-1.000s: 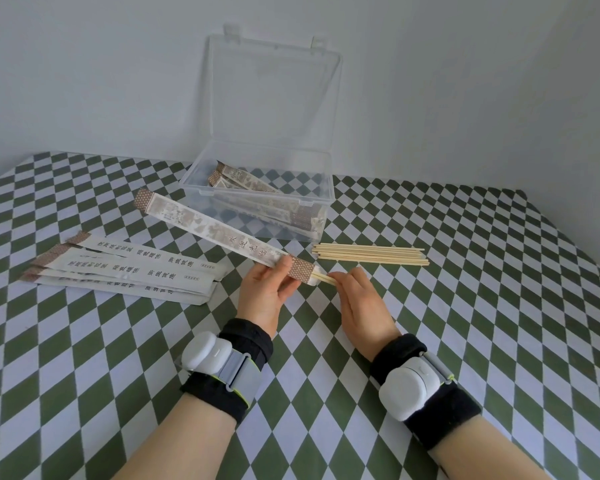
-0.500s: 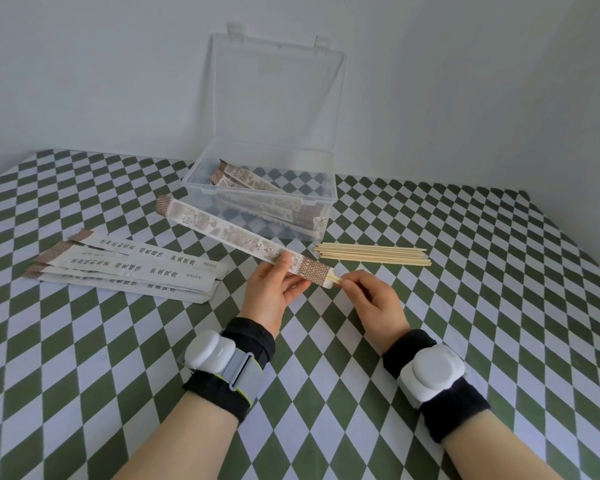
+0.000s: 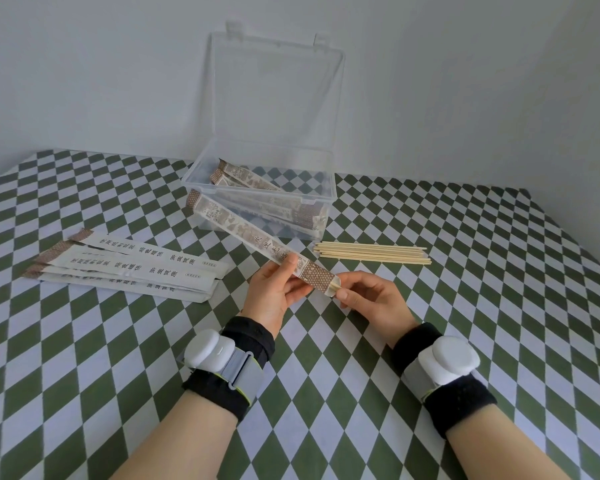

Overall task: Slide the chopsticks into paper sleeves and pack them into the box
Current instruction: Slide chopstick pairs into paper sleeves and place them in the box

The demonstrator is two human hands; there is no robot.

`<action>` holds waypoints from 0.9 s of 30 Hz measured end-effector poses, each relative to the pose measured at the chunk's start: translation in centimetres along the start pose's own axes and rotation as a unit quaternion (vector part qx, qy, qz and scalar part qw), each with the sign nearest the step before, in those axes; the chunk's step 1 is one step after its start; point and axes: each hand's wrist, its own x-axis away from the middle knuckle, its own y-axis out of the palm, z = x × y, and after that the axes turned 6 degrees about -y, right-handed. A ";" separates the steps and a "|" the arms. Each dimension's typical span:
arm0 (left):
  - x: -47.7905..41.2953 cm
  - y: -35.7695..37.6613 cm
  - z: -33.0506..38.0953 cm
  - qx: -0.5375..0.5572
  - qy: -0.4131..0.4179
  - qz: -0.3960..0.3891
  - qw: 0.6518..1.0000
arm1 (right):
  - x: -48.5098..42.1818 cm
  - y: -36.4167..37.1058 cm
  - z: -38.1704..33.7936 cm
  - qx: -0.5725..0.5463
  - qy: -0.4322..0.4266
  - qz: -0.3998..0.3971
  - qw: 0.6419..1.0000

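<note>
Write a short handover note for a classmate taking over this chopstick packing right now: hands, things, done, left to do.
Left hand grips the patterned sleeve near its open end. Right hand pinches the chopstick ends poking out there.
Done: a few sleeved pairs lie in the open box.
Left: push this pair fully in, box it, then sleeve the loose chopsticks using the empty sleeves on the left.
</note>
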 end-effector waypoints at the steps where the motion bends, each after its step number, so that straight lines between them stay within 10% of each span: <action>1: 0.1 0.0 -0.1 -0.006 0.001 -0.005 1.000 | 0.0 0.0 0.1 0.001 0.001 -0.003 1.000; 21: 0.6 0.2 -0.8 -0.061 0.026 0.026 0.997 | -0.8 -0.2 -0.7 -0.024 0.104 -0.024 0.994; 27: 0.4 0.7 -0.6 -0.082 0.045 0.032 0.995 | -1.7 1.3 -2.0 0.019 0.049 0.091 0.994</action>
